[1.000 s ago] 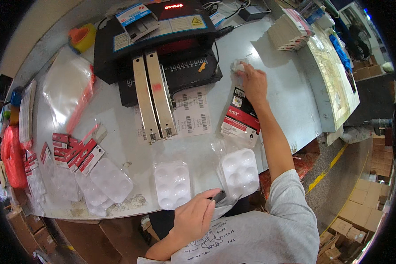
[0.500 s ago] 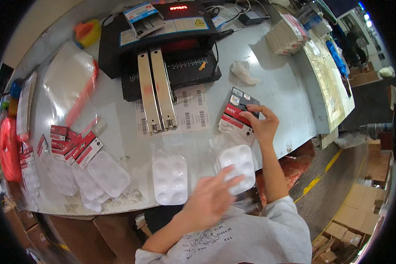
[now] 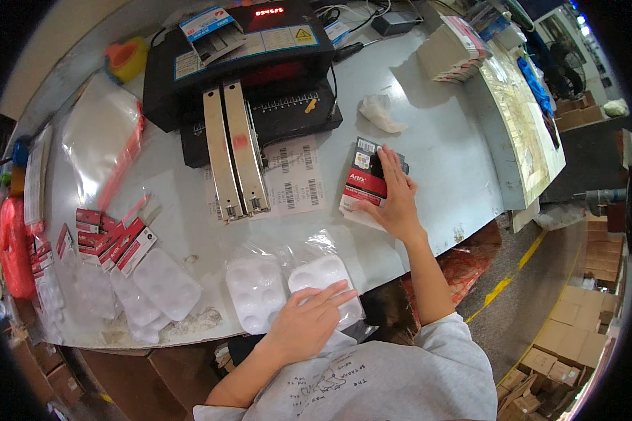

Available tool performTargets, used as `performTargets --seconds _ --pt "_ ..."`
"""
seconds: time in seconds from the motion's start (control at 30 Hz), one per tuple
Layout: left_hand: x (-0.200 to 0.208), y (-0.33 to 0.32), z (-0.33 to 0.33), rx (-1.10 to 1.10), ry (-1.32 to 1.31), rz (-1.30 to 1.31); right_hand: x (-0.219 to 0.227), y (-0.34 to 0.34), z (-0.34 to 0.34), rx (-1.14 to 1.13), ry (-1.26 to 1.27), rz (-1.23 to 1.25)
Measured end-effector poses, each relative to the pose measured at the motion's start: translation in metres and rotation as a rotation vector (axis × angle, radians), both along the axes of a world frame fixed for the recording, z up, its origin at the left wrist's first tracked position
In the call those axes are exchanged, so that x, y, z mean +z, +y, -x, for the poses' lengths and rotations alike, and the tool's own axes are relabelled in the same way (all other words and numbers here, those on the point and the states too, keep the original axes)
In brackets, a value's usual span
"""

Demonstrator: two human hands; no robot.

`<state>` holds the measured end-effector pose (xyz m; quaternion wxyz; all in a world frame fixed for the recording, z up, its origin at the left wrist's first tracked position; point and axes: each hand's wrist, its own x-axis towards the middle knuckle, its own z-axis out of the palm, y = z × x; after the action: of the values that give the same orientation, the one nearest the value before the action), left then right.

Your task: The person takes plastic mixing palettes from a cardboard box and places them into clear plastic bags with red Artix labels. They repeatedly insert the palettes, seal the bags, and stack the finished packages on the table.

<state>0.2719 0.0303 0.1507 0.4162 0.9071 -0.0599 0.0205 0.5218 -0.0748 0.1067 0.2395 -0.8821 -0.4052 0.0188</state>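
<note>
Two white plastic paint palettes with round wells lie at the front edge of the table, each in a clear plastic bag. My left hand point(image 3: 312, 312) rests on the right palette point(image 3: 318, 272) with its fingers stretched out. Just beside it is the left palette point(image 3: 255, 289). Farther off, my right hand point(image 3: 396, 198) lies over a stack of black, red and white cards point(image 3: 363, 184), fingers extended along its right side and thumb across its lower part. Several bagged palettes with red header cards point(image 3: 165, 284) overlap at the left.
A black machine point(image 3: 253, 52) with a lit red display and two metal rails point(image 3: 235, 151) stands at the back. Barcode label sheets point(image 3: 298, 179) lie under the rails. Clear bags point(image 3: 102, 133) are at left, crumpled plastic point(image 3: 383, 114) and card stacks point(image 3: 451, 50) at back right.
My left hand has come down onto the right palette, which now sits closer to the left one. My right hand has gone from pinching at the top card to lying flat over the stack.
</note>
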Motion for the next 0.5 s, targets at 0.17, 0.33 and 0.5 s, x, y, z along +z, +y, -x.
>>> performTargets --seconds 0.17,0.33,0.5 --pt "0.014 0.016 0.003 0.059 -0.064 0.204 0.002 0.005 -0.01 -0.017 -0.012 0.094" --pt "0.024 0.028 0.022 0.629 0.108 0.945 0.003 0.009 -0.005 -0.053 -0.084 0.071" --pt "0.023 0.037 0.032 0.709 0.155 1.431 0.005 0.009 -0.014 -0.058 -0.007 0.094"
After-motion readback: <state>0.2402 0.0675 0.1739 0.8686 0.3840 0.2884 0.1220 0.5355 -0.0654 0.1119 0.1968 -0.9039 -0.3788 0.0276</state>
